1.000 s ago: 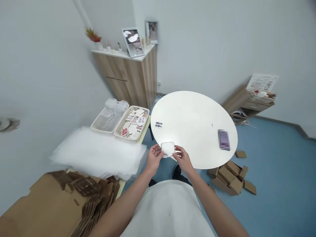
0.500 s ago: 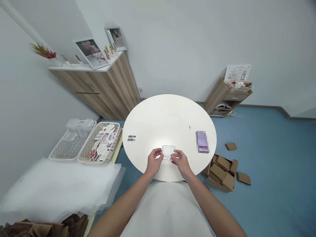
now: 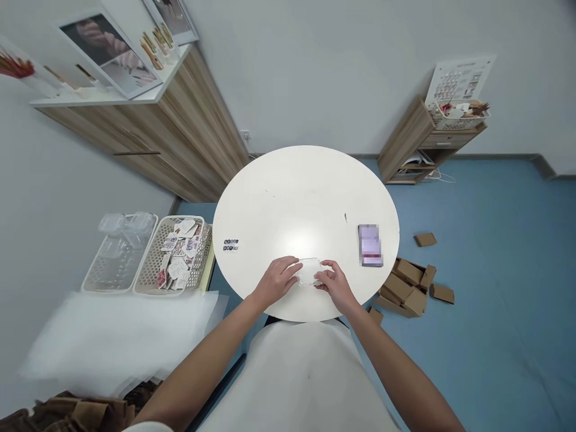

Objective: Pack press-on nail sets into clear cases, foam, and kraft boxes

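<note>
A small clear plastic box (image 3: 309, 272) is held between my two hands near the front edge of the white round table (image 3: 288, 192). My left hand (image 3: 278, 281) grips its left side, fingers bent over the upper corner. On the other side my right hand (image 3: 336, 287) pinches the right edge between thumb and fingers. Whether the box touches the tabletop, I cannot tell. To the left on the table lies a sheet of small dark stickers or nail tips (image 3: 230, 245). At the right sits a blurred purple packet (image 3: 369, 245).
Left of the table stand a basket of cards (image 3: 150, 255) and a tray of clear plastic boxes (image 3: 108, 264), with white translucent sheets (image 3: 121, 330) nearer me. Brown cardboard boxes (image 3: 405, 288) are on the floor at right. Behind are a wooden cabinet (image 3: 198, 120) and a small shelf (image 3: 405, 141).
My view has shifted. My left hand has turned, with its fingers now reaching over the box's upper left corner. My right hand still grips the right side.
</note>
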### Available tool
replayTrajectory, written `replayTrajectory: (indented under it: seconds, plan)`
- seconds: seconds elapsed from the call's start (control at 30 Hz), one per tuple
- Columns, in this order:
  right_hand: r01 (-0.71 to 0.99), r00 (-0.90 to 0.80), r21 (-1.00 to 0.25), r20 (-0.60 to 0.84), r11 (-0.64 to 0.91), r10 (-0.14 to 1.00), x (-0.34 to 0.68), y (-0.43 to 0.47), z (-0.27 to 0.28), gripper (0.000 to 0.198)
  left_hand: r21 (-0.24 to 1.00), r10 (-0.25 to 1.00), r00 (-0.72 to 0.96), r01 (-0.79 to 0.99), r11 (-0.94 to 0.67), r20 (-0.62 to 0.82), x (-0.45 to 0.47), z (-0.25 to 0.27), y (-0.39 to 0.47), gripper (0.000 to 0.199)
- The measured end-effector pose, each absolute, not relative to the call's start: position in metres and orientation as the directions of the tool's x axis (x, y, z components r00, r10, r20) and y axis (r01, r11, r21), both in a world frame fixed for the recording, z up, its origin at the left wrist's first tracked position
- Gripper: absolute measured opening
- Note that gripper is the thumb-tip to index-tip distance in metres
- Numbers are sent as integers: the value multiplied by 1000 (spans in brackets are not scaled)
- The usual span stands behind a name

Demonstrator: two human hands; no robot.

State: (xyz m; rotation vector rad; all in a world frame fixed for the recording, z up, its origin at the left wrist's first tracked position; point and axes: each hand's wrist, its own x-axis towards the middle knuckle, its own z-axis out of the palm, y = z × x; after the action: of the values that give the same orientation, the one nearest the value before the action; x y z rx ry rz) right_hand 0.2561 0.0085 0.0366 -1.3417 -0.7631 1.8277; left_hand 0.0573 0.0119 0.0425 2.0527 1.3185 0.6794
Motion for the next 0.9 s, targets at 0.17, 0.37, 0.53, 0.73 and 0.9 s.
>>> replayTrajectory:
  seconds: [0.17, 0.37, 0.53, 0.73, 0.9]
  plan:
    - [-111, -177, -831, -522, -544, 834, 251, 7, 48, 36, 832, 951, 305, 512, -211, 53, 56, 45, 20, 20]
    - [57, 18, -941, -334, -334, 942, 241, -3, 50, 49, 979, 961, 218, 148, 140, -171, 60, 37, 20, 29]
    - [-38, 69, -940, -341, -339, 937, 230, -15, 51, 49, 961, 924, 267, 38, 275, -275, 58, 32, 17, 34]
    - [-125, 143, -916, -397, -381, 907, 224, -17, 49, 49, 968, 921, 355, 238, 80, -164, 39, 36, 20, 66]
    - [-159, 107, -898, -428, -410, 897, 226, -7, 52, 49, 899, 896, 441, 413, -147, -56, 39, 43, 32, 98]
